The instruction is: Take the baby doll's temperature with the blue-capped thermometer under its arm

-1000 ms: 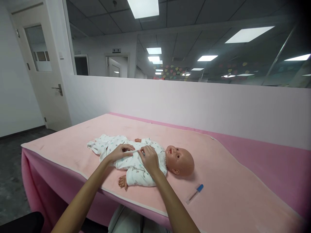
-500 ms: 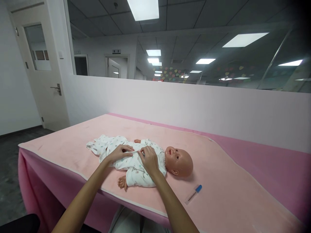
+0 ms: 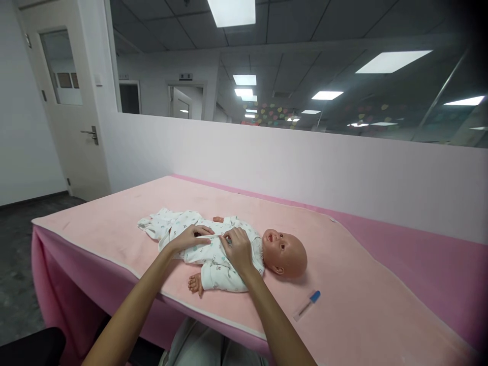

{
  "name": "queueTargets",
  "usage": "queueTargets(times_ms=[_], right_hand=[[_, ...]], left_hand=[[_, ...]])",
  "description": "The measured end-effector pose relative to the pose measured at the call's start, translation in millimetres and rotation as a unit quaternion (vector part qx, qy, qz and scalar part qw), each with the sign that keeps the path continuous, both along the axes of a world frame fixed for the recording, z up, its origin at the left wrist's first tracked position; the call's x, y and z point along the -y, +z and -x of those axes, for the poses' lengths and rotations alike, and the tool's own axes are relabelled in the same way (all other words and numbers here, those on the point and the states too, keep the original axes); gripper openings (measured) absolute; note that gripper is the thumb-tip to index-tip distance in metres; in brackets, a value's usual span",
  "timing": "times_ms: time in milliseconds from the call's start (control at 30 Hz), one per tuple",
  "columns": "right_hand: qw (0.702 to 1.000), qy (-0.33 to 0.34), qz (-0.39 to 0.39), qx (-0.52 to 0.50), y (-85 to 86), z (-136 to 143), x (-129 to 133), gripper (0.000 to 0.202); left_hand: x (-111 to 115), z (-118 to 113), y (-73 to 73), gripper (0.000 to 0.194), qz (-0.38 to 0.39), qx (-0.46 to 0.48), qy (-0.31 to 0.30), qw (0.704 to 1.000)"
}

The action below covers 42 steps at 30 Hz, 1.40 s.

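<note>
A baby doll (image 3: 287, 255) lies on its back with its head to the right, dressed in a white patterned garment (image 3: 217, 279). My left hand (image 3: 191, 238) is at the doll's belly, its thumb and fingers closed on the front edge of the garment. Just to the right, my right hand (image 3: 237, 247) pinches the same cloth at the chest with bent fingers. A narrow strip of the cloth stretches between the two hands. One doll hand (image 3: 195, 284) shows at the near side, the other at the far side.
The doll rests on a pink padded cloth (image 3: 354, 284) over a table. A clear tube with a blue cap (image 3: 313, 298) lies right of the doll, near my right forearm. Behind the table stands a white wall (image 3: 267, 162) with a window above it. A black armrest (image 3: 34, 347) is at lower left.
The view has shifted slightly, so the scene sits a little further right. Both hands remain on the garment, and the strip of cloth between them now looks more stretched.
</note>
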State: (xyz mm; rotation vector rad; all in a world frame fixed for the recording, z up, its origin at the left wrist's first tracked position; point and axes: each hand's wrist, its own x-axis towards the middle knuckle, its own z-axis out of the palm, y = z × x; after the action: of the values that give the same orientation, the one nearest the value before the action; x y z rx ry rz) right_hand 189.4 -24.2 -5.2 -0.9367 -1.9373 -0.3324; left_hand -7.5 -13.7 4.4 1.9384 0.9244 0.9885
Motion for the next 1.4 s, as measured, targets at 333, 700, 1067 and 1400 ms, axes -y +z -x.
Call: queueTargets(times_ms=[333,700,1067,1400], right_hand=[[1.000,-0.002,-0.006,-0.005,-1.0,0.3,0.3,0.018],[1.000,0.006,0.006,-0.009,-0.4,0.5,0.8,0.016],[1.000,0.007,0.009,-0.001,-0.8,0.4,0.0,0.016],[1.000,-0.004,0.014,0.010,-1.2,1.3,0.0,0.015]], left_hand=[[-0.1,0.4,1.2,0.027,-0.002,-0.002,-0.014,1.000],[-1.4,2.7,0.3,0.023,0.005,-0.018,-0.033,0.999],[-2.5,1.9,-2.2,0.022,0.014,-0.009,-0.014,1.000],[-7.2,2.3,-6.5,0.020,0.012,-0.006,-0.022,1.000]])
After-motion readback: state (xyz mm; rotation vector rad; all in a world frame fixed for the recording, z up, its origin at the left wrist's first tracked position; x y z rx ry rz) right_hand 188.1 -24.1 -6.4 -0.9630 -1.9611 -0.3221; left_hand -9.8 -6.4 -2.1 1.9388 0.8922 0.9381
